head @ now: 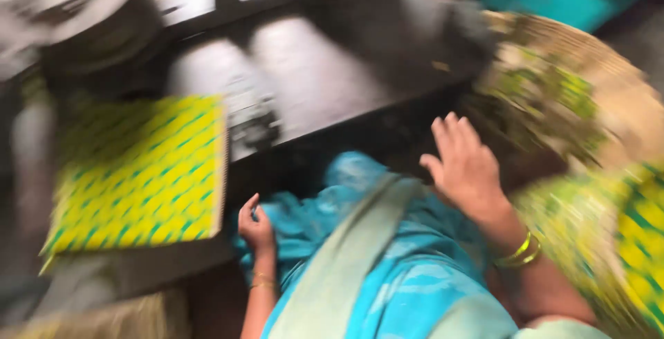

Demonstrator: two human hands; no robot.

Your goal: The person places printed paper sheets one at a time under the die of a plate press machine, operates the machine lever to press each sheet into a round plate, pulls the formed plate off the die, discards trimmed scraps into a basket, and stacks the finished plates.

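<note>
Your right hand (465,166) is spread open, holding nothing, near the woven basket (609,83) of greens; left hand (256,228) loosely curled on turquoise cloth (387,277). Grab the rim firmly.

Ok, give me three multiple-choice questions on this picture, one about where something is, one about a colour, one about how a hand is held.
1. Where is the patterned mat?
A. by the left hand's side
B. by the right hand's side
C. on the lap

2. What colour is the draped cloth on the lap?
A. red
B. turquoise
C. black

3. How is the right hand held?
A. fist
B. open, fingers spread
C. gripping a cup

Answers: 1 A, it lies on the dark surface left of the left hand. 2 B, turquoise folds cover the lap. 3 B, its fingers are spread, holding nothing, near the woven basket.
</note>
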